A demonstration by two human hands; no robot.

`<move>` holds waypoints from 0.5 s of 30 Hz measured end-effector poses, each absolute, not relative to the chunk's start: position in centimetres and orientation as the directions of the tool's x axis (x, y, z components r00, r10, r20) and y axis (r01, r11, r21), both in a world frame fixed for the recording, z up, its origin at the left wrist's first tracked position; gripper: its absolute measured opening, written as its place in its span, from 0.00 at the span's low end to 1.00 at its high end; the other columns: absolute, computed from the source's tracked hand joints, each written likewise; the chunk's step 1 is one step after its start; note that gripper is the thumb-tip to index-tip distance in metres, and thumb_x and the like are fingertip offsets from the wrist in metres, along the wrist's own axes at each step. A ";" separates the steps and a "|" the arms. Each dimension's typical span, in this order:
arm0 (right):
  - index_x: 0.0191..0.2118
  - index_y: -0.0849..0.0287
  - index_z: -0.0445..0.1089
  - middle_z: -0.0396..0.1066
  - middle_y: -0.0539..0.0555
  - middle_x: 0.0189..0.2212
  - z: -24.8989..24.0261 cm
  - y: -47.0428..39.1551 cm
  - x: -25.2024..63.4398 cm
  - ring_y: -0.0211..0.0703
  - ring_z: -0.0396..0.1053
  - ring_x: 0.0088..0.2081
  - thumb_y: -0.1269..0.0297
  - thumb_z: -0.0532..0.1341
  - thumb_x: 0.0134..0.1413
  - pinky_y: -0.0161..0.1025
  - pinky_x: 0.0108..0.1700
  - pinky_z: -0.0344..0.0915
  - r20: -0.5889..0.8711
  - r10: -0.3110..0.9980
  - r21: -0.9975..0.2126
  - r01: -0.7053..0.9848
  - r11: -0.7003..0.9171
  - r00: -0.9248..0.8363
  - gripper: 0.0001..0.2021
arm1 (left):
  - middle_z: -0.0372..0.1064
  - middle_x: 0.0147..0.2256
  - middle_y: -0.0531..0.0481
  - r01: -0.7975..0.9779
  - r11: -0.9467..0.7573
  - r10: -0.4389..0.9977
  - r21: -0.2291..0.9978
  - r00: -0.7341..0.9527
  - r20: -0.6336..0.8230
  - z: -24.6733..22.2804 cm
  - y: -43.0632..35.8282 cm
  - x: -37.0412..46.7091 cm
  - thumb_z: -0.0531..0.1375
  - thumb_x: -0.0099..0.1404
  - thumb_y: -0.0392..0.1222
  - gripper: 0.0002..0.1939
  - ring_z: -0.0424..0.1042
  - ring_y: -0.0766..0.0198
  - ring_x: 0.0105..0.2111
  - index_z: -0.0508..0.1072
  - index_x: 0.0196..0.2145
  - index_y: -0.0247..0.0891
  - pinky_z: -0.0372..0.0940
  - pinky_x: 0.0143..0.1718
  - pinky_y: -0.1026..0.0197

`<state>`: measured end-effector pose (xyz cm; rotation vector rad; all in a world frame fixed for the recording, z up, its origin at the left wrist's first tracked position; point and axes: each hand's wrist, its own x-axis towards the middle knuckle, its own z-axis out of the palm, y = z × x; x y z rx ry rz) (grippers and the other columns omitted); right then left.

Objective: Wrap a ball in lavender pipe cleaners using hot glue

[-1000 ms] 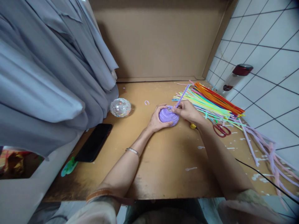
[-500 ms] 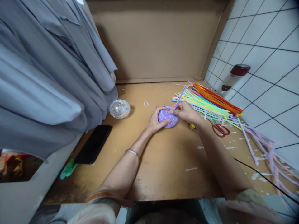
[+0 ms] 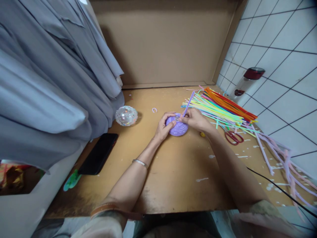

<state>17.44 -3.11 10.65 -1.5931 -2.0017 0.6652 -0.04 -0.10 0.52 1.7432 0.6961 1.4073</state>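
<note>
A round ball wrapped in coils of purple pipe cleaner (image 3: 178, 129) is held above the middle of the wooden table. My left hand (image 3: 163, 127) grips its left side, the thumb lying across the top near a small uncovered spot. My right hand (image 3: 195, 119) pinches a purple pipe cleaner (image 3: 189, 103) at the ball's upper right, and the free end sticks up and away from me. Beyond and to the right of that hand lies a pile of coloured pipe cleaners (image 3: 215, 109).
Left of my hands sits a clear ball with coloured specks (image 3: 126, 115). A black phone (image 3: 99, 154) lies near the grey curtain (image 3: 49, 82). Red-handled scissors (image 3: 234, 137), a lidded bottle (image 3: 247, 82) and a black cable (image 3: 279, 186) are on the right.
The left thumb has shifted up toward the top of the coiled ball. Both hands and the ball have moved slightly left, and the pipe cleaner's free end with them.
</note>
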 end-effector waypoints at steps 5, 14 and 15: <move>0.29 0.61 0.71 0.66 0.49 0.22 10.8 -3.2 17.4 0.37 0.60 0.26 0.61 0.62 0.51 0.34 0.29 0.53 0.058 0.980 -0.619 0.764 0.185 -0.191 0.08 | 0.71 0.53 0.41 -0.073 -0.548 0.804 0.834 0.232 0.548 0.3 0.0 -0.1 0.64 0.60 0.62 0.24 0.71 0.49 0.55 0.74 0.45 0.40 0.62 0.60 0.46; 0.28 0.60 0.70 0.63 0.48 0.21 11.1 -3.4 17.2 0.36 0.59 0.25 0.62 0.62 0.50 0.34 0.29 0.53 0.073 0.978 -0.625 0.755 0.199 -0.197 0.07 | 0.71 0.52 0.41 -0.078 -0.567 0.796 0.820 0.204 0.570 0.2 -0.2 0.3 0.59 0.65 0.63 0.24 0.70 0.51 0.56 0.74 0.45 0.41 0.61 0.61 0.47; 0.28 0.60 0.70 0.63 0.48 0.21 11.2 -3.4 17.2 0.36 0.58 0.25 0.62 0.62 0.50 0.34 0.29 0.53 0.076 0.977 -0.626 0.753 0.202 -0.199 0.07 | 0.71 0.52 0.41 -0.074 -0.571 0.794 0.817 0.202 0.573 0.2 -0.2 0.3 0.59 0.65 0.63 0.24 0.71 0.51 0.56 0.73 0.45 0.41 0.62 0.61 0.47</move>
